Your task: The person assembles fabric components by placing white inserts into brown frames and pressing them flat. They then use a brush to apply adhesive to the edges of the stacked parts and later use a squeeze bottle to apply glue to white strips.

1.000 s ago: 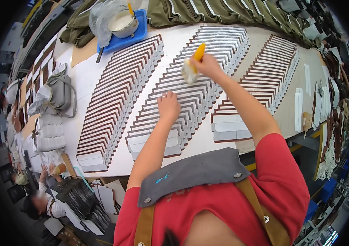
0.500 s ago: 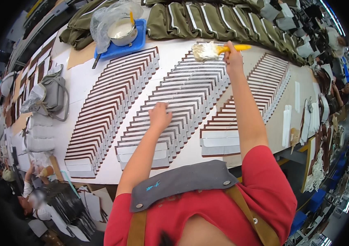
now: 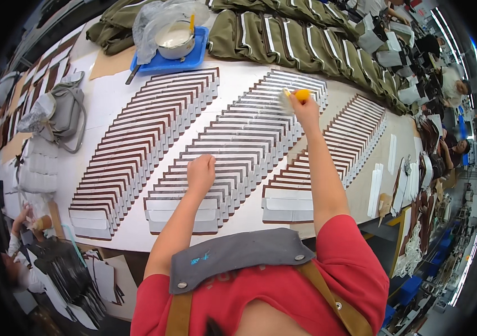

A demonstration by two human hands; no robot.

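Observation:
My right hand [image 3: 305, 105] grips a yellow-handled brush [image 3: 293, 96], its bristles on the far end of the middle row of overlapped white and brown flat pieces [image 3: 238, 140]. My left hand [image 3: 201, 172] presses flat on the near part of that same row. A similar row [image 3: 143, 140] lies to the left, and a third row [image 3: 333, 157] lies to the right.
A blue tray [image 3: 163, 61] holds a pot of white glue [image 3: 174, 38] at the back. Olive fabric pieces [image 3: 305, 39] line the far edge. A grey bag [image 3: 65, 112] sits at the left. Other people work at left and right.
My right hand has carried the brush from the far end of the middle row back down along it. My left hand stays pressed on the near part.

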